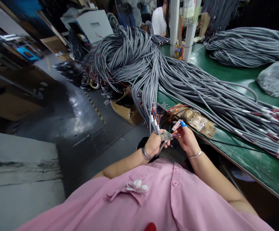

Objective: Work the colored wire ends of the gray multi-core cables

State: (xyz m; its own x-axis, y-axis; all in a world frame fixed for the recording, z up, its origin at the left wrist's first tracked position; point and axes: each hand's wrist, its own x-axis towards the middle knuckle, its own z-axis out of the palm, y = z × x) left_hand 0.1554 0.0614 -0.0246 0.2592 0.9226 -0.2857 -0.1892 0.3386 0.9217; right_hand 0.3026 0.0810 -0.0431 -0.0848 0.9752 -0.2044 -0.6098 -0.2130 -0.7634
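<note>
Close in front of the pink shirt, my left hand (155, 142) is closed around a grey cable (162, 147), with a grey covering on its thumb. Thin coloured wires (176, 135) fan out of the cable end towards my right hand (188, 140). That hand is closed, pinching a small flat pale-pink piece with dark marks (177, 125) right by the wires. Blue tape (183, 123) wraps one of its fingertips. Just beyond my left hand, several cable ends with white sleeves (155, 123) and bare coloured wires hang together. Exactly how the pink piece meets the wires is too small to tell.
A large heap of grey cables (129, 54) spreads over the green table (246, 160). A taped brown block (197, 120) lies near the table edge. Further back are a coiled cable bundle (247, 46), a plastic bag (277, 77) and a person (159, 21). A cardboard box (123, 110) stands below.
</note>
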